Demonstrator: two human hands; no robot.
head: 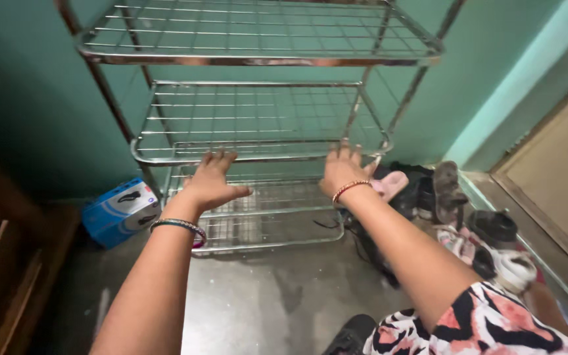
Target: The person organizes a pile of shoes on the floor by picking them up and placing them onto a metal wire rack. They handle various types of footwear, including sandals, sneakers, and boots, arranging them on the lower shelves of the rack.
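A bare metal wire rack (258, 59) with several tiers stands against a green wall. My left hand (210, 183) reaches toward the front rail of its middle tier (264, 158), fingers spread, holding nothing. My right hand (343, 169) is stretched out to the same rail further right, fingers apart and touching or just short of it. Both wrists wear bangles. The shelves carry nothing.
A blue and white box (121, 212) lies on the floor left of the rack. A heap of shoes and sandals (455, 204) sits at the right, by a doorway edge. Wooden furniture (1, 276) stands at the left. Grey floor (271, 302) lies in front.
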